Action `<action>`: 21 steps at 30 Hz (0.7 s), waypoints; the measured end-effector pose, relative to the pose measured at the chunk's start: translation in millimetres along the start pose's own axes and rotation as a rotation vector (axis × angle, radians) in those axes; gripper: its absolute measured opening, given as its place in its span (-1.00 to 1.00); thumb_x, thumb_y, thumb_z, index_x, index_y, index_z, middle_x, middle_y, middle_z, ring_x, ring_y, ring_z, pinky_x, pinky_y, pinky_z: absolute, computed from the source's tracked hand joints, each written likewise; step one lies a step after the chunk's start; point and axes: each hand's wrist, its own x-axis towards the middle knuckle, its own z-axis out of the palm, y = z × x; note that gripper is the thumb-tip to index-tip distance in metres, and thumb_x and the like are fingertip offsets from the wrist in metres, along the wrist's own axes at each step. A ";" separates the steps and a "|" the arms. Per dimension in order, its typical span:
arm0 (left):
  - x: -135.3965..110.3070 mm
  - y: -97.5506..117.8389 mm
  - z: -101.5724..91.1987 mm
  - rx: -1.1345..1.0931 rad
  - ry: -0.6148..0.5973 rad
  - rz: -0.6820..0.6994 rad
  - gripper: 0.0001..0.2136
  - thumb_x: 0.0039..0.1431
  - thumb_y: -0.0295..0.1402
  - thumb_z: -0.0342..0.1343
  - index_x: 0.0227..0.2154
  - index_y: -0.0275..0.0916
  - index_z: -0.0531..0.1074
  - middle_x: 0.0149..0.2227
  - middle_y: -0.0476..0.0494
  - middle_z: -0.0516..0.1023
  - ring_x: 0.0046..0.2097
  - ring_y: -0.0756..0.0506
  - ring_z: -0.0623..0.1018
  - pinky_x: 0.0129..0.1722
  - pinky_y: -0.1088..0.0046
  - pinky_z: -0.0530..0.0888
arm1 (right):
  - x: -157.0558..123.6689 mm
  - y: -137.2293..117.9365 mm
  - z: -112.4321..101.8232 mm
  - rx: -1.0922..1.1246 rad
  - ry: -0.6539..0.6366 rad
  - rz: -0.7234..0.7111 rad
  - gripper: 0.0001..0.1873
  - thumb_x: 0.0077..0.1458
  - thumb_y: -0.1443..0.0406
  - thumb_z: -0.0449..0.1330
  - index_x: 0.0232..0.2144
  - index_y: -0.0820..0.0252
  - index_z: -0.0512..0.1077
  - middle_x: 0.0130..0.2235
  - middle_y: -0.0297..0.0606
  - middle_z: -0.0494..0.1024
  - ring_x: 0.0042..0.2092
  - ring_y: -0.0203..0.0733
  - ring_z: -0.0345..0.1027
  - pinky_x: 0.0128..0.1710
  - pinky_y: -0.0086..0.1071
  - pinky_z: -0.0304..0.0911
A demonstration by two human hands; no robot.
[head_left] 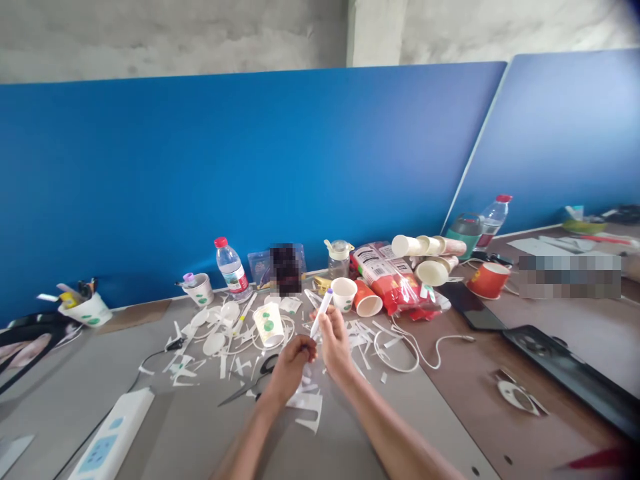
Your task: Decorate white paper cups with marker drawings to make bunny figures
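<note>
My right hand (334, 339) is closed around a white pen (323, 312) with a purple end. The pen leans, its purple end up and its other end down toward my left hand. Fingers curled together, my left hand (294, 363) sits just left of the pen's lower end; whatever it may hold is hidden. Black-handled scissors (240, 395) lie beside my left wrist, partly covered by it. Cut white paper pieces (309, 405) are under and around both hands. A white paper cup with green marks (269, 325) tilts behind my left hand.
Behind stand a water bottle (233, 270), a white cup (344, 293), an orange cup (369, 301), a jar (339, 260) and a red package (385, 277). A white cable (417, 360) loops at right. A power strip (113, 437) lies front left. The blue partition (240, 167) bounds the back.
</note>
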 end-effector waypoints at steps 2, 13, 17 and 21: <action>0.8 -0.5 -3.8 0.043 0.026 0.027 -0.84 -0.02 -0.32 0.14 -0.35 -0.15 0.54 -0.32 -0.12 0.64 -0.17 -0.20 0.62 -0.03 0.22 0.52 | 10.7 2.3 -2.7 0.101 0.050 0.098 -0.61 0.08 -0.08 0.38 -0.39 0.05 0.44 -0.47 -0.46 0.41 -0.41 -0.23 0.26 -0.35 -0.33 0.27; -4.5 19.5 -42.7 0.238 0.434 0.252 -0.66 0.34 0.01 0.05 -0.34 -0.10 0.55 -0.24 -0.22 0.71 -0.04 -0.30 0.65 0.05 0.21 0.54 | 21.1 22.4 -4.4 0.164 0.011 0.103 -0.61 0.14 -0.04 0.33 -0.50 -0.01 0.31 -0.57 -0.45 0.36 -0.50 -0.20 0.30 -0.44 -0.29 0.30; 10.8 6.7 -71.1 0.407 0.665 0.093 -0.54 0.38 0.08 -0.18 -0.19 -0.11 0.50 0.00 -0.35 0.66 0.17 -0.35 0.59 0.23 0.11 0.46 | 20.7 26.5 -10.0 0.076 -0.045 0.078 -0.58 0.28 -0.15 0.17 -0.23 0.03 0.49 -0.55 -0.38 0.47 -0.53 -0.12 0.35 -0.50 -0.25 0.32; 24.7 -14.6 -77.2 0.497 0.569 -0.013 -0.50 0.37 -0.03 -0.12 0.13 -0.28 0.41 0.15 -0.59 0.59 0.29 -0.50 0.51 0.28 -0.17 0.36 | 12.8 32.4 -11.1 -0.228 -0.188 -0.078 -0.57 0.34 -0.09 0.11 -0.08 0.06 0.55 -0.40 -0.24 0.65 -0.38 -0.03 0.53 -0.34 -0.17 0.48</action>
